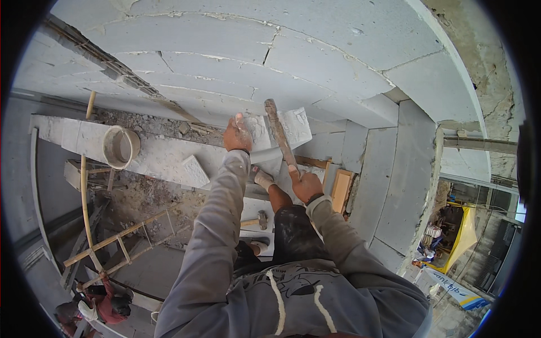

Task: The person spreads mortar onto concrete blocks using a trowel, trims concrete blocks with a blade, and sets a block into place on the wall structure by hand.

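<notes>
Block (296, 128) seemingly against left hand (238, 135).

Looking down from a person's head, two forearms in grey sleeves reach forward. The right hand (307, 186) grips a long, worn brown tool (279, 132) that slants up across a rough pale block (296, 128). The left hand (239, 135), fingers curled, is at the block's left side; whether it grips it is unclear. Left of them, a round, dusty bucket (120, 147) stands on a pale ledge (160, 160), with a small block piece (195, 171) nearer. A hammer (262, 220) lies beside the person's legs. Beyond rises a wall (208, 36) of large pale blocks. At lower left are a wooden ladder (123, 249) and another person (108, 308) in red.
</notes>
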Action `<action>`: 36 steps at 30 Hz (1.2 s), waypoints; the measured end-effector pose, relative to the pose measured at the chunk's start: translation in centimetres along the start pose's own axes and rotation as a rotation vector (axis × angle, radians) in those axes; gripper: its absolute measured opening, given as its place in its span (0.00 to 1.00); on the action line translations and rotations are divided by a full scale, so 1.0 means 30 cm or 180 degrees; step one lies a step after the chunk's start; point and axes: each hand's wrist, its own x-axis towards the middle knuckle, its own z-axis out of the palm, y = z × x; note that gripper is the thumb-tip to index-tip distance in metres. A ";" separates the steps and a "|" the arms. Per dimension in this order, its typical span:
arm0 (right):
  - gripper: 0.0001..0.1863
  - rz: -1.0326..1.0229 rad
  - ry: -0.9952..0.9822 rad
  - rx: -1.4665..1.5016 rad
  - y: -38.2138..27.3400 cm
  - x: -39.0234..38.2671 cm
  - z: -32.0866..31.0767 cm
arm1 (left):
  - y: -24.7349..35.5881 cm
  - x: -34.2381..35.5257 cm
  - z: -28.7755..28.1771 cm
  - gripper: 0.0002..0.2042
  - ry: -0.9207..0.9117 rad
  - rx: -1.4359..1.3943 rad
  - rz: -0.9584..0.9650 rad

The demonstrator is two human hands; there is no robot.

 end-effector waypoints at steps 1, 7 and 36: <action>0.29 -0.0035 0.0010 -0.0001 -0.015 0.013 0.006 | -0.009 -0.003 0.018 0.25 0.0186 0.0159 -0.0218; 0.34 -0.0748 0.0237 0.0266 -0.202 -0.137 -0.049 | -0.029 0.025 0.014 0.29 -0.0083 -0.0152 -0.0786; 0.34 0.1042 -0.0852 0.3780 -0.050 -0.035 -0.093 | -0.013 0.052 -0.022 0.26 0.0398 0.0413 -0.0383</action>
